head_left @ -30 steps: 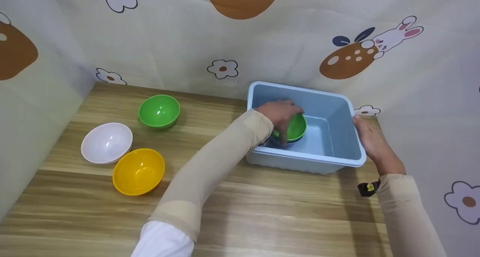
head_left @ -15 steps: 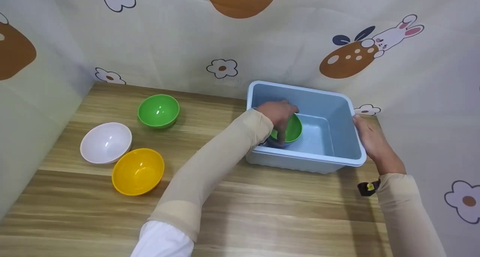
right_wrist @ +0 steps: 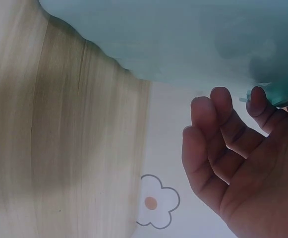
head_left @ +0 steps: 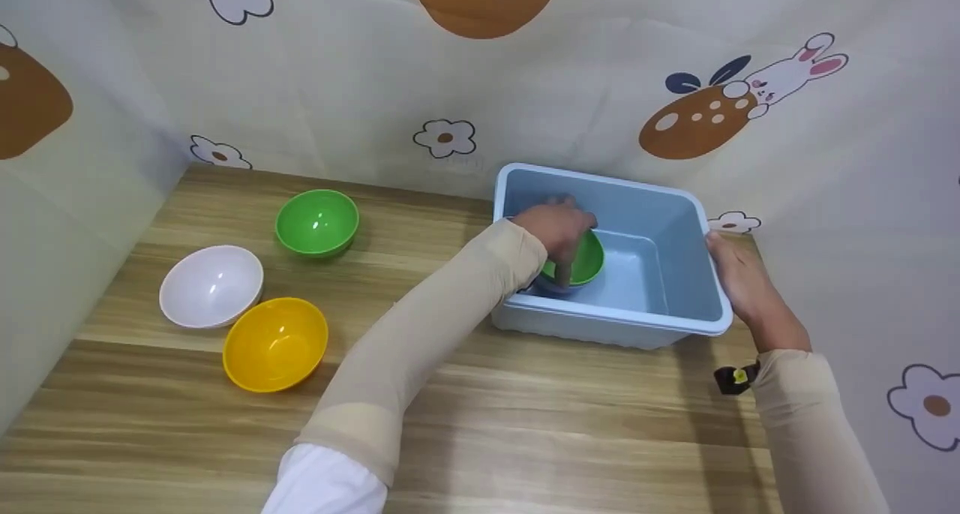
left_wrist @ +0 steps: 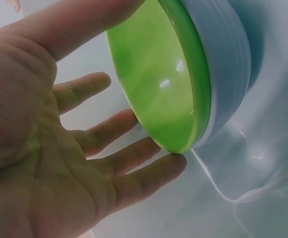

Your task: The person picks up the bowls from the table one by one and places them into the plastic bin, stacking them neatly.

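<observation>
A: Inside the blue tub (head_left: 679,199), the left hand (head_left: 556,227) has its fingers (left_wrist: 134,161) spread nearly straight around the rim of a green bowl (head_left: 579,259), thumb along one edge, fingertips touching the other. Nothing is curled tight; it reads as a loose cradle.

B: And the bowl itself?

A: At the tub's left end, nested on something darker, probably another bowl; the wrist view shows a pale blue one (left_wrist: 228,64) right under it.

B: The right hand (head_left: 739,278)?

A: Relaxed fingers (right_wrist: 218,124) resting against the tub's right wall, steadying it.

B: How to do this well?

A: I'd seat the green bowl squarely in the one below, then lift the fingers straight up so nothing tips. Outward, a second green bowl (head_left: 316,222), a white bowl (head_left: 211,286) and a yellow bowl (head_left: 275,344) sit on the wooden table (head_left: 525,424).
</observation>
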Available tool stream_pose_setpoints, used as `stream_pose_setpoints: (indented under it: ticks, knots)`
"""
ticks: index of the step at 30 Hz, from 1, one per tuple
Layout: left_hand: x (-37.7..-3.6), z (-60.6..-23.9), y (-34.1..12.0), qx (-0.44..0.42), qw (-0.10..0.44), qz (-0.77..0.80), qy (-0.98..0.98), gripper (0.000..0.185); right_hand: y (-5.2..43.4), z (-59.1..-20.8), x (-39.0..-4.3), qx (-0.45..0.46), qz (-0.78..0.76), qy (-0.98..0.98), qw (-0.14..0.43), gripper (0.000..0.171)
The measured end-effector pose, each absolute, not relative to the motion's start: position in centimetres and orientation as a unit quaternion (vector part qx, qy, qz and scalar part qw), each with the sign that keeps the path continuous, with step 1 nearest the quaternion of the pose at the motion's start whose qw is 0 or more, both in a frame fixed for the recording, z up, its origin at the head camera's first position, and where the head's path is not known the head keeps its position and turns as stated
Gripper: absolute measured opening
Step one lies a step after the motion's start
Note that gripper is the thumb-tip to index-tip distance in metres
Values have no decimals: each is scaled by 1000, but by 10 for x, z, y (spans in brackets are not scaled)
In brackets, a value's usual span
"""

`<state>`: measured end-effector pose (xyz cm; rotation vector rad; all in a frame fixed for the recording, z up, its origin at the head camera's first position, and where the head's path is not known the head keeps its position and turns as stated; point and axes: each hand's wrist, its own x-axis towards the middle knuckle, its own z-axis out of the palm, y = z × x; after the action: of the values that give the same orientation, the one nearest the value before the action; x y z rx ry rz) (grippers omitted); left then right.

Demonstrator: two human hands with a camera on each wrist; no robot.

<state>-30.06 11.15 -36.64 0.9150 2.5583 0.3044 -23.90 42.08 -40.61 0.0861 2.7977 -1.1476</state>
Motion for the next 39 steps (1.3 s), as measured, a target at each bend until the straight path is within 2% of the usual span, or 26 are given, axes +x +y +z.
stream_pose_setpoints:
  ticks: [19, 27, 34, 39]
  knots:
    - [-300, -366, 115, 326, 180, 92, 923, 87, 418, -402, -236, 44, -354, 929, 96, 82]
    - [-302, -365, 117, 327, 186, 99, 921, 88, 420, -403, -237, 29, -355, 932, 69, 75]
    - [-306, -364, 121, 305, 190, 133, 924, 89, 420, -404, -237, 42, -347, 933, 84, 79]
    - [-310, -362, 125, 297, 178, 143, 927, 80, 419, -405, -237, 38, -345, 934, 85, 80]
